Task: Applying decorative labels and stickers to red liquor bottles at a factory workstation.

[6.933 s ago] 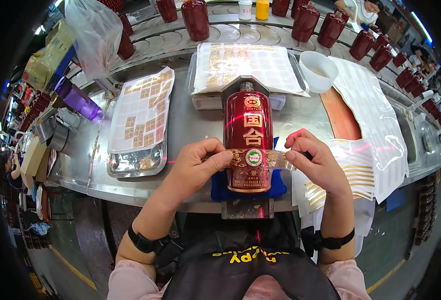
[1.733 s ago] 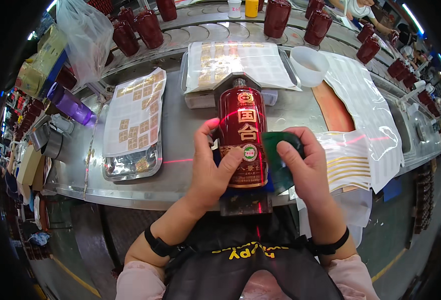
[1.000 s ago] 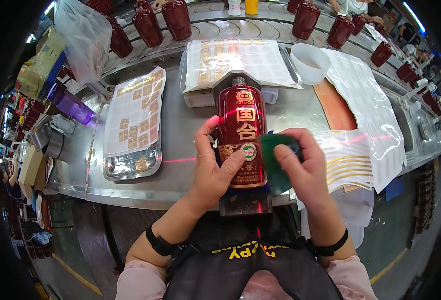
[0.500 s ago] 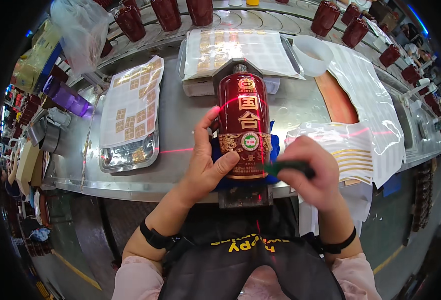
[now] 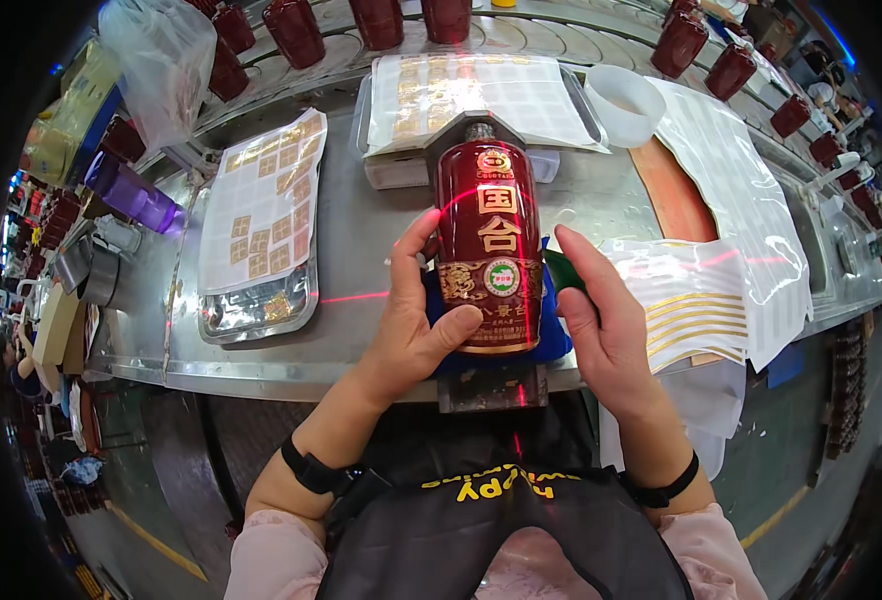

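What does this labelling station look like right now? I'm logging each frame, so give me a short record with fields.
Left hand: left hand grips the dark red bottle, thumb across its lower label band
Right hand: right hand open beside the bottle, fingers straight; contact unclear
Bottle: lying in a blue cradle, neck pointing away
Laser: red line crosses the bottle and steel table
Left of bottle: tray of gold labels
Right of bottle: gold strip sheets
Far edge: white bowl
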The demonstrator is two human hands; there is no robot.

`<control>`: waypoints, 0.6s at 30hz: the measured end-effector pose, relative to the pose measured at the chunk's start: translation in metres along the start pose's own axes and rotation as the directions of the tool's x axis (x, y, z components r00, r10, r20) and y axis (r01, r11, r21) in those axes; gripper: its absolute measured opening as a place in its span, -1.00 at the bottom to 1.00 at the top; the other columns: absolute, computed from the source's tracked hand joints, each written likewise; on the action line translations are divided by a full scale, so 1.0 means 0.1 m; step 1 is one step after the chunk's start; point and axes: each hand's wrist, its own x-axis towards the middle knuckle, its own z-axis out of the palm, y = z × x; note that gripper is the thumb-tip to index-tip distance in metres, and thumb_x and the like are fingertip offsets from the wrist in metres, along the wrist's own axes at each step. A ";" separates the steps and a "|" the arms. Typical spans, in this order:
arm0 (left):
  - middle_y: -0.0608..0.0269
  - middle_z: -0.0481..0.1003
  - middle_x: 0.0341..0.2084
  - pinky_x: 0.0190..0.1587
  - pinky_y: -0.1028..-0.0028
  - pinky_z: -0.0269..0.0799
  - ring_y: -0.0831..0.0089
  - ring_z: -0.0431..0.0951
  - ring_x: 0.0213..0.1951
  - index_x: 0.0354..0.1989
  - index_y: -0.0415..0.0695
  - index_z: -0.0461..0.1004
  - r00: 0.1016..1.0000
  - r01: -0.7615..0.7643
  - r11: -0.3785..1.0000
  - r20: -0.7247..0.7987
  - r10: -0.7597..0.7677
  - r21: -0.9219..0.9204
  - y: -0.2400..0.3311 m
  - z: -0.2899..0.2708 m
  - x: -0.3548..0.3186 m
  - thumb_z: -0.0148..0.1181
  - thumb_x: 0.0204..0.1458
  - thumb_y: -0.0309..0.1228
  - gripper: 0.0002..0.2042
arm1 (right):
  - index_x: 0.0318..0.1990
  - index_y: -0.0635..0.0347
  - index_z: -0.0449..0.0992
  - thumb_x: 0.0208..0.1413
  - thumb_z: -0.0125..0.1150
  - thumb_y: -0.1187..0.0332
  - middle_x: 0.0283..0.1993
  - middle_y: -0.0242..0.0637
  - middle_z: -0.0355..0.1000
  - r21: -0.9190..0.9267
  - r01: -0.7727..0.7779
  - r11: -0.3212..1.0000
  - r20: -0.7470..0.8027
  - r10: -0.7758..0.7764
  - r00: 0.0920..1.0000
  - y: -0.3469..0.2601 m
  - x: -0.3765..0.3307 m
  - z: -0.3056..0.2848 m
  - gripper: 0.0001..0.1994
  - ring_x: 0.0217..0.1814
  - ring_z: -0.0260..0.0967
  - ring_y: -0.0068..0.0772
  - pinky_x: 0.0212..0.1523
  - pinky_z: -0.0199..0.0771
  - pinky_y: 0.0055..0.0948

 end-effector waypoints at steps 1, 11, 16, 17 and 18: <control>0.02 0.05 0.23 0.30 0.31 0.05 0.29 0.12 0.26 0.39 -0.19 -0.22 1.000 -0.008 1.000 0.000 0.008 0.014 0.00 0.00 0.00 0.28 0.06 -0.11 -0.10 | 0.29 0.32 0.20 0.20 0.13 0.40 0.25 0.07 0.26 0.047 -0.041 0.998 0.027 0.040 0.999 0.01 0.01 0.03 -0.48 0.28 0.24 0.00 0.24 0.24 -0.27; -0.02 0.05 0.24 0.32 0.30 0.01 0.25 0.10 0.28 0.39 -0.20 -0.23 1.000 -0.013 1.000 0.021 0.013 -0.027 -0.04 0.00 -0.02 0.26 0.06 -0.07 -0.09 | 0.37 0.34 0.05 0.02 0.36 0.10 0.19 0.07 0.31 0.101 -0.071 0.992 0.133 0.058 0.990 0.13 0.04 0.11 -0.14 0.25 0.22 -0.04 0.26 0.17 -0.24; -0.04 0.08 0.23 0.32 0.31 0.00 0.25 0.11 0.28 0.39 -0.21 -0.22 0.999 -0.032 0.999 0.031 0.032 0.021 -0.05 -0.04 -0.01 0.25 0.08 -0.08 -0.10 | 0.37 0.34 0.06 0.06 0.32 0.12 0.19 0.06 0.31 0.150 -0.114 0.982 0.150 0.091 0.985 0.12 0.05 0.11 -0.18 0.26 0.22 -0.06 0.27 0.15 -0.25; -0.04 0.10 0.22 0.32 0.31 0.00 0.25 0.11 0.27 0.39 -0.23 -0.22 0.999 -0.033 0.999 0.033 0.032 0.033 -0.04 -0.04 -0.01 0.24 0.08 -0.09 -0.11 | 0.37 0.34 0.06 0.06 0.32 0.12 0.19 0.06 0.31 0.145 -0.106 0.984 0.146 0.084 0.986 0.12 0.05 0.10 -0.18 0.26 0.22 -0.06 0.27 0.15 -0.25; -0.04 0.10 0.22 0.32 0.31 0.00 0.25 0.11 0.27 0.39 -0.23 -0.22 0.998 -0.047 0.998 0.042 0.046 0.038 -0.04 -0.03 -0.01 0.24 0.08 -0.09 -0.11 | 0.37 0.34 0.07 0.10 0.29 0.14 0.19 0.06 0.32 0.213 -0.144 0.966 0.146 0.114 0.983 0.13 0.05 0.10 -0.22 0.25 0.23 -0.07 0.27 0.16 -0.26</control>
